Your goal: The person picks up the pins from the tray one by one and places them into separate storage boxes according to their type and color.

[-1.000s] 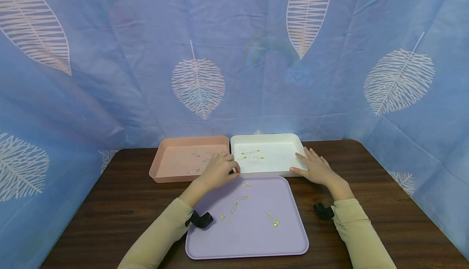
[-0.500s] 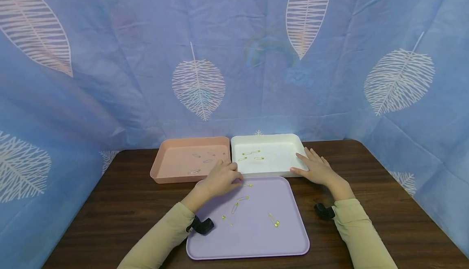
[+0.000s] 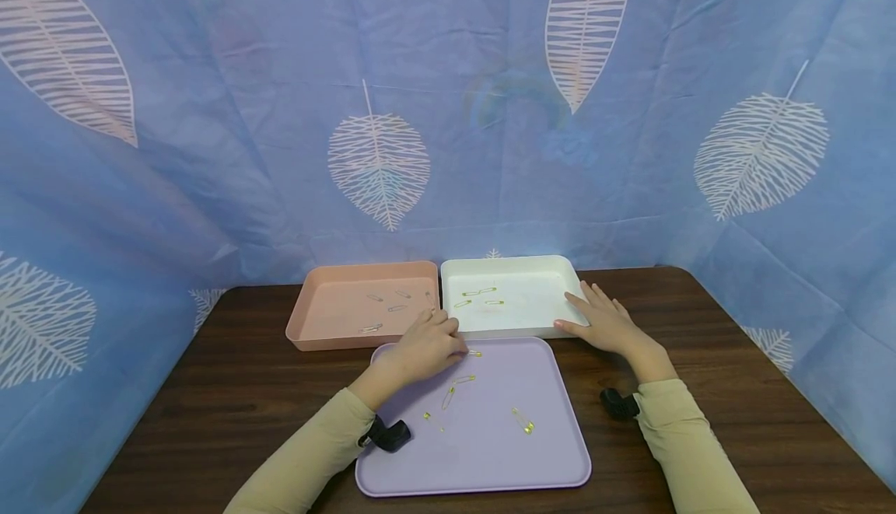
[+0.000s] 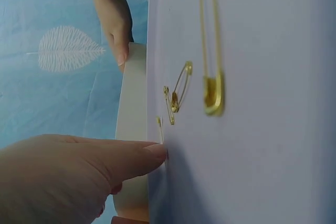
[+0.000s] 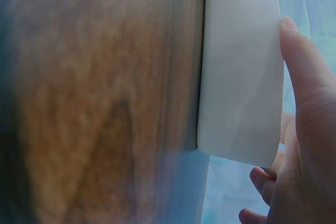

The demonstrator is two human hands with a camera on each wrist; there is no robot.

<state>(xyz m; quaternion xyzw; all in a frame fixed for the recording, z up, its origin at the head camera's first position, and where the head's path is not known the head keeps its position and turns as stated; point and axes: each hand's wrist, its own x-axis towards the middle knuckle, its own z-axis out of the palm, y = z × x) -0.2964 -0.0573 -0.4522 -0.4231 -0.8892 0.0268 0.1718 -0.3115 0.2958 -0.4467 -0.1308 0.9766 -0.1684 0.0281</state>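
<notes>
I see left hand (image 3: 425, 349) thumb-tip at a gold safety pin (image 4: 159, 124), can't tell if pinched; lilac tray (image 3: 490, 459) beneath. Right hand (image 3: 607, 326) spread wide, white tray (image 3: 542, 300) at its fingertips.

A screened-off tabletop work spot is suggested; the kind of building cannot be told. A dark wood-grain table (image 3: 210, 389) is enclosed beyond its far and side edges by leaf-printed blue cloth (image 3: 273, 47).
</notes>
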